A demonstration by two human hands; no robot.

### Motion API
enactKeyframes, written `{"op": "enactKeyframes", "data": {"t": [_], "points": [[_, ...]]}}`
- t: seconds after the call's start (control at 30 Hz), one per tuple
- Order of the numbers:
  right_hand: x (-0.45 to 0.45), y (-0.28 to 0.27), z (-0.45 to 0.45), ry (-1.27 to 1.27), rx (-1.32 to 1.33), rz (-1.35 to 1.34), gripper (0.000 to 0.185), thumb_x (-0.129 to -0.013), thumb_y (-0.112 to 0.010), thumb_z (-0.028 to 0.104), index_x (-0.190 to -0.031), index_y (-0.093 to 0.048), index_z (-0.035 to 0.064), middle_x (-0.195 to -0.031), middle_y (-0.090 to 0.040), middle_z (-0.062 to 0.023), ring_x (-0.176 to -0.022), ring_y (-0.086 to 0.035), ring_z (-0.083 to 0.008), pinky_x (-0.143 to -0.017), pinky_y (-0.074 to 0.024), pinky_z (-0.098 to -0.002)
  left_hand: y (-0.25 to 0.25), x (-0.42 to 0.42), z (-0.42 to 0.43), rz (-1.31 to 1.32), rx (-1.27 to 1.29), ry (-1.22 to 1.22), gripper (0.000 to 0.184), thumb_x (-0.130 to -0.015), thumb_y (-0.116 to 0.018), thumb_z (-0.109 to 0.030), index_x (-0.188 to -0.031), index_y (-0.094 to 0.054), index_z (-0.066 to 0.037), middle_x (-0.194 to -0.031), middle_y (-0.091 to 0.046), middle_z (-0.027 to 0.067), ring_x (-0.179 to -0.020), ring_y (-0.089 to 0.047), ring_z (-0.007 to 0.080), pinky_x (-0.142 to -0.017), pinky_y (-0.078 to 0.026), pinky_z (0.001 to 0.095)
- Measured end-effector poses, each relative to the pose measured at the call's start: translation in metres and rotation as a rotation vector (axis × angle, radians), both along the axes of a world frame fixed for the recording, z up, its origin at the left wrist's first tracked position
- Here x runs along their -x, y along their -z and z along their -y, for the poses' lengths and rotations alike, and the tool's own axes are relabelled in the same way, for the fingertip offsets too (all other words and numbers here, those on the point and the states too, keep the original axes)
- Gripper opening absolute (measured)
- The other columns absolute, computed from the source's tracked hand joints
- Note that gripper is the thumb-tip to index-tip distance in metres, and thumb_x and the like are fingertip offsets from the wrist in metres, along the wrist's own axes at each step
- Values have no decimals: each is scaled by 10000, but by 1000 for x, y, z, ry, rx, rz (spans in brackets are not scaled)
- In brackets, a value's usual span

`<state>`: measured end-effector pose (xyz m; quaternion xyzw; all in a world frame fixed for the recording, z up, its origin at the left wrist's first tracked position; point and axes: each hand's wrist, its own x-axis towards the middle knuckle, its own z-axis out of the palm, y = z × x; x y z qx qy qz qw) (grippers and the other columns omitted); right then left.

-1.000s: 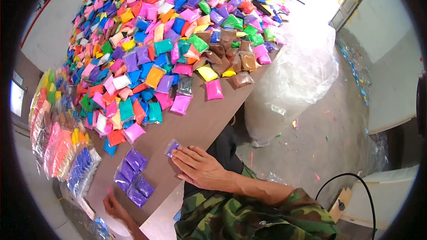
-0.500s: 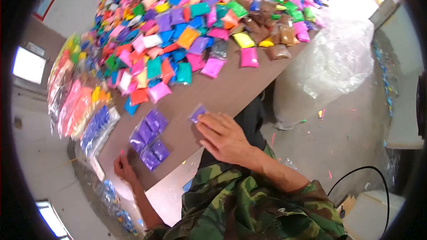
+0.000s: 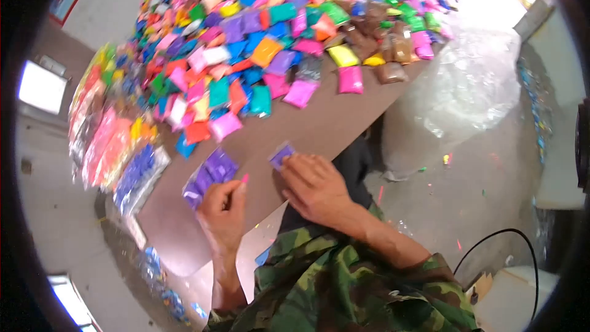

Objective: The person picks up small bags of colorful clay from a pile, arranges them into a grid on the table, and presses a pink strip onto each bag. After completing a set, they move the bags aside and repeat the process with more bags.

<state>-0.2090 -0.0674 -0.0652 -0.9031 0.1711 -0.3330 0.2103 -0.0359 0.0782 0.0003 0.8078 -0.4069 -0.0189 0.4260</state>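
My left hand [image 3: 222, 216] is closed in a pinch, with a small pink stick-like piece [image 3: 245, 178] poking out at its fingertips. It is over the near part of a group of shiny purple packets [image 3: 212, 171] on the table and hides some of them. My right hand [image 3: 317, 187] has its fingers bent together over the near end of a single small purple packet [image 3: 281, 155]. The packet's far end shows past the fingertips; the thumb is mostly hidden.
A big heap of colourful packets [image 3: 264, 49] covers the far side of the brown table [image 3: 264, 132]. Clear bags of sorted packets [image 3: 141, 175] stand at the left edge. A large translucent plastic bag [image 3: 452, 98] is right of the table, above a floor with scattered bits.
My left hand has come right and up from the table's left edge to the purple packets, carrying the pink piece. My right hand stays on the single packet. The view has shifted slightly.
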Motion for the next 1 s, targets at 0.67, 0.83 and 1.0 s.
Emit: {"op": "enactKeyframes", "data": {"t": [0.67,0.83,1.0], "points": [[-2,15,-1,33,-93,180,382,-898,-794,129,-1253,-710,16,-1336,-652,-151,-1222,-663,-340,-1099,-528,-496,3,-5,97,0,-316,376,96,-928,-787,-115,-912,-760,-25,-851,-715,141,-770,-691,334,-702,-532,441],[-3,20,-1,41,-75,225,392,-881,-807,112,-1252,-716,20,-1330,-659,-147,-1201,-676,-336,-1077,-545,-490,20,-15,103,99,-320,424,154,-953,-783,-187,-913,-765,-39,-838,-709,132,-746,-687,330,-693,-530,439],[-3,17,0,19,-98,225,385,-890,-795,115,-1252,-710,13,-1323,-651,-153,-1192,-670,-342,-1082,-542,-499,23,-26,117,144,-314,445,168,-960,-784,-201,-912,-764,-41,-838,-708,130,-744,-687,329,-687,-528,436]]}}
